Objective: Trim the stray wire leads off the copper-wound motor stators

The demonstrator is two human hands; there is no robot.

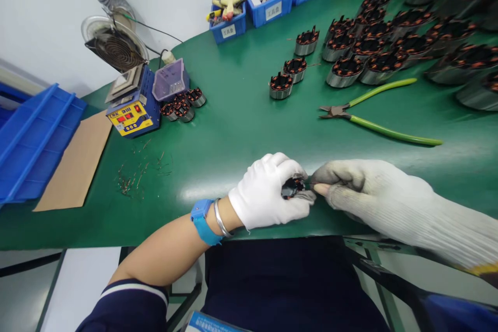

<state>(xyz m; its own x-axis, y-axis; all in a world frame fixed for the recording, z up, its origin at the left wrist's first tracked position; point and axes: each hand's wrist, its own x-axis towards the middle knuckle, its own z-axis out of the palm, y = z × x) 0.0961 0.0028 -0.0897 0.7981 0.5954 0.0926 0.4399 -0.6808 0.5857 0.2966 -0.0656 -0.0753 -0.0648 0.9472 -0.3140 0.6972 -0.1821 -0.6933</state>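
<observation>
My left hand, in a white glove, is wrapped around a small motor stator near the front edge of the table. Copper windings and black insulation show between its fingers; the rest of the stator is covered. My right hand, in a worn whitish knit glove with one bare fingertip, is pinched just to the right of the stator. Between its fingertips and the stator runs what looks like a thin wire, mostly hidden. Green-handled cutting pliers lie open beyond my right hand.
More stators stand mid-table, with many crowded at the back right. Left are a blue-yellow control box, a purple bin, wire scraps and cardboard. Blue tool bins line the wall.
</observation>
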